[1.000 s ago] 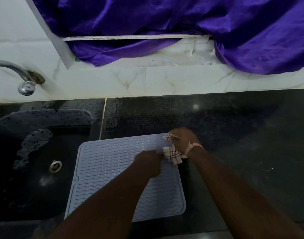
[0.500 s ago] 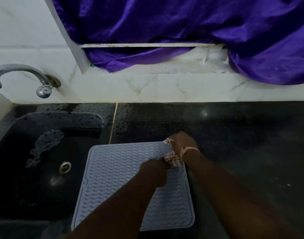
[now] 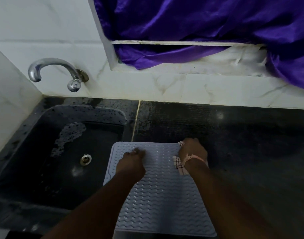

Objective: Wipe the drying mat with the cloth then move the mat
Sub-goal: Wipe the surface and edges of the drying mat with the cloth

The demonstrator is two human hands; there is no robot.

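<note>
A pale blue-grey drying mat (image 3: 163, 195) with a wavy ribbed surface lies flat on the dark counter, its left edge next to the sink. My right hand (image 3: 192, 151) rests on the mat's far right corner, closed over a white checked cloth (image 3: 179, 165) that sticks out under the wrist. My left hand (image 3: 132, 163) presses on the mat near its far left corner, fingers curled and nothing visible in them. Both forearms cover part of the mat's near half.
A black sink (image 3: 61, 157) with foam and a drain sits at the left under a chrome tap (image 3: 51, 69). The dark stone counter (image 3: 242, 144) stretches right. White tiled wall and a purple curtain (image 3: 199, 23) stand behind.
My left hand has moved away from the cloth, leftward to the mat's far left part. My right hand keeps the cloth at the far right corner. The view has shifted left.
</note>
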